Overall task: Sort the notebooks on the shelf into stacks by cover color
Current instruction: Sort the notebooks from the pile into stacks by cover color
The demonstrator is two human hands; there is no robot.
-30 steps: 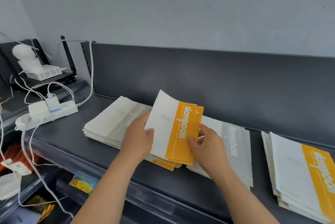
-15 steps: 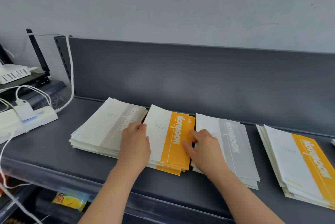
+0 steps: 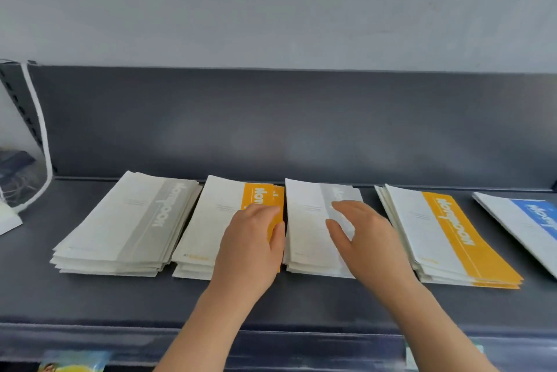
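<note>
Several notebook stacks lie in a row on the dark shelf [image 3: 271,302]. From the left: a grey-banded stack [image 3: 129,221], an orange-banded stack [image 3: 208,221], a second grey-banded stack [image 3: 304,221], a second orange-banded stack [image 3: 437,230], and a blue-banded notebook [image 3: 524,218] cut off by the right edge. My left hand [image 3: 251,248] rests flat on the right half of the first orange stack, thumb along its right edge. Over the second grey stack, my right hand [image 3: 361,236] has its fingers spread and holds nothing; it covers part of the grey band.
The shelf's dark back panel [image 3: 271,121] rises right behind the stacks. A white cable [image 3: 42,130] hangs at the far left beside a slotted upright. Colourful packets [image 3: 72,365] show on a lower level under the shelf's front lip.
The orange notebook that both hands held tilted now lies flat on its stack. My right hand has moved right, from the orange stack to above the grey one. The view has swung right.
</note>
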